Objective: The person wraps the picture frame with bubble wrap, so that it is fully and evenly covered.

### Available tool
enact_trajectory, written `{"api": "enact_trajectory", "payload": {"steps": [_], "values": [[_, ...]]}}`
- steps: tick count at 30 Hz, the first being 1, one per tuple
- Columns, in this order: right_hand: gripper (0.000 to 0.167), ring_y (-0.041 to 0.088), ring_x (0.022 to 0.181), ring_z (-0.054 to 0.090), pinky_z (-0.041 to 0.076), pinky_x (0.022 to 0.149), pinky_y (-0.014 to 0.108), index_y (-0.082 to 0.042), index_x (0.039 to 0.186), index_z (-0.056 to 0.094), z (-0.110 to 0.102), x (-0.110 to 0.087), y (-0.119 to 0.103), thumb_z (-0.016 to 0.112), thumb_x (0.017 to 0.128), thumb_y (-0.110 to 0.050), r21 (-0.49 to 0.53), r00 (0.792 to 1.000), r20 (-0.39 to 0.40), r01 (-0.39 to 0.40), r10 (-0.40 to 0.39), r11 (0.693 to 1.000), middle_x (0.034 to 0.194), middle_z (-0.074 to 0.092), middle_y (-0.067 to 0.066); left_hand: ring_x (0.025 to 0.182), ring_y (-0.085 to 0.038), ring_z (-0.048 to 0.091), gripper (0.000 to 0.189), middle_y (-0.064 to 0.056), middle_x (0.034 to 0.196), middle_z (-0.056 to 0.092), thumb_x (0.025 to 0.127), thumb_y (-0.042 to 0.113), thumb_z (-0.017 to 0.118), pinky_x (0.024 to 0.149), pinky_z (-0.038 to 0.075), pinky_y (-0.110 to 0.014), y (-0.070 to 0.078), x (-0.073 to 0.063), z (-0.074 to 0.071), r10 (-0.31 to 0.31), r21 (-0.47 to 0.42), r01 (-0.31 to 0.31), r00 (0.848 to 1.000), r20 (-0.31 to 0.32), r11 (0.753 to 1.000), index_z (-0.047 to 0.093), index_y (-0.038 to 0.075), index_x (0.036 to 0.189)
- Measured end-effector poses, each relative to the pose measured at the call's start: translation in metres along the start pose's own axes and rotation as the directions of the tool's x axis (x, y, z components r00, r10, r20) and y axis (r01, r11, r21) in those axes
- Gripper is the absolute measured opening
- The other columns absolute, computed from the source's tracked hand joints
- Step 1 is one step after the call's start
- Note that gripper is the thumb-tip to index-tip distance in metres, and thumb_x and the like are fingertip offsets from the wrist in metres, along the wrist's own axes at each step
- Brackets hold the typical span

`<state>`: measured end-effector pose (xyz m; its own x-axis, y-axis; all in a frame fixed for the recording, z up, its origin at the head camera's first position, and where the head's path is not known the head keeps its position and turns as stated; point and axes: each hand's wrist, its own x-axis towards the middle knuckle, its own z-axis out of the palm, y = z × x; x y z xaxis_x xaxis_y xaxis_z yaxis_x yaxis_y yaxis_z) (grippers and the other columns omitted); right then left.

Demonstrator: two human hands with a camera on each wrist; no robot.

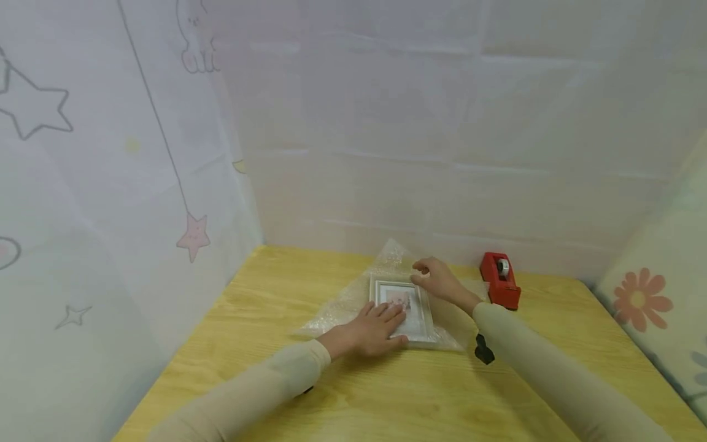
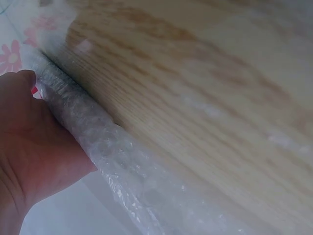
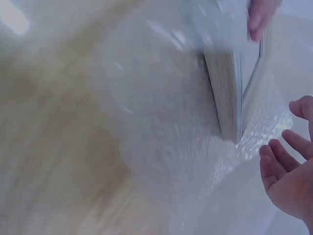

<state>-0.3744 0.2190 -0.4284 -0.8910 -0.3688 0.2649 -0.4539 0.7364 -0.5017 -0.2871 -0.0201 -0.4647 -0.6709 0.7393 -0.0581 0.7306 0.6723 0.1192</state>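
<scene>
A white picture frame (image 1: 418, 319) with a small pinkish picture lies face up on a sheet of bubble wrap (image 1: 342, 307), whose corners spread out past it. My left hand (image 1: 372, 331) rests flat across the frame's lower left part, fingers spread over the picture. Above the frame's upper right corner is my right hand (image 1: 436, 282), its fingers loosely bent with nothing between them. The right wrist view shows the frame's thick side (image 3: 227, 93) and a raised flap of wrap (image 3: 215, 24) partly covering it. A wrap edge (image 2: 98, 127) runs alongside my left hand in the left wrist view.
A red tape dispenser (image 1: 499, 282) with a roll of tape stands at the back right, beyond my right forearm. The yellow wood-grain table (image 1: 386, 399) meets a pale cloth backdrop (image 1: 386, 123) behind and printed cloth on both sides.
</scene>
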Motion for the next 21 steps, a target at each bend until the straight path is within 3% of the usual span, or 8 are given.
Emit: {"api": "enact_trajectory", "payload": {"steps": [4, 10, 15, 21], "values": [[0.048, 0.046, 0.121, 0.053, 0.044, 0.099, 0.058, 0.014, 0.135, 0.055, -0.005, 0.020, 0.016, 0.064, 0.102, -0.020, 0.037, 0.994, -0.039, -0.103, 0.104, 0.994, 0.132, 0.056, 0.031, 0.152, -0.031, 0.016, 0.075, -0.004, 0.168, 0.018, 0.107, 0.062, 0.022, 0.120, 0.011, -0.054, 0.002, -0.001, 0.002, 0.011, -0.021, -0.011, 1.000, -0.006, 1.000, 0.025, 0.014, 0.164], [0.066, 0.049, 0.130, 0.045, 0.038, 0.105, 0.059, 0.014, 0.145, 0.042, -0.012, 0.036, 0.032, 0.061, 0.104, -0.034, 0.108, 0.976, 0.041, -0.217, 0.214, 0.970, 0.143, 0.047, 0.034, 0.153, -0.029, 0.013, 0.074, -0.002, 0.169, 0.016, 0.107, 0.063, 0.021, 0.120, 0.009, -0.054, 0.007, 0.002, 0.003, 0.015, -0.003, -0.015, 1.000, -0.019, 1.000, 0.023, 0.016, 0.164], [0.061, 0.047, 0.126, 0.050, 0.041, 0.103, 0.058, 0.014, 0.145, 0.043, -0.005, 0.039, 0.042, 0.062, 0.104, -0.028, 0.143, 0.976, 0.053, -0.216, 0.210, 0.966, 0.137, 0.051, 0.034, 0.153, -0.030, 0.013, 0.074, -0.003, 0.169, 0.016, 0.107, 0.062, 0.021, 0.120, 0.010, -0.055, 0.012, 0.003, 0.003, 0.025, -0.010, -0.025, 1.000, -0.017, 1.000, 0.023, 0.015, 0.164], [0.047, 0.040, 0.115, 0.057, 0.047, 0.096, 0.054, 0.007, 0.141, 0.053, 0.012, 0.046, 0.043, 0.063, 0.104, -0.018, 0.182, 0.986, -0.018, -0.157, 0.163, 0.971, 0.126, 0.060, 0.027, 0.153, -0.030, 0.013, 0.074, -0.003, 0.169, 0.016, 0.107, 0.062, 0.023, 0.120, 0.009, -0.054, 0.010, -0.002, 0.002, -0.006, -0.006, 0.006, 1.000, -0.005, 1.000, 0.022, 0.015, 0.164]]}}
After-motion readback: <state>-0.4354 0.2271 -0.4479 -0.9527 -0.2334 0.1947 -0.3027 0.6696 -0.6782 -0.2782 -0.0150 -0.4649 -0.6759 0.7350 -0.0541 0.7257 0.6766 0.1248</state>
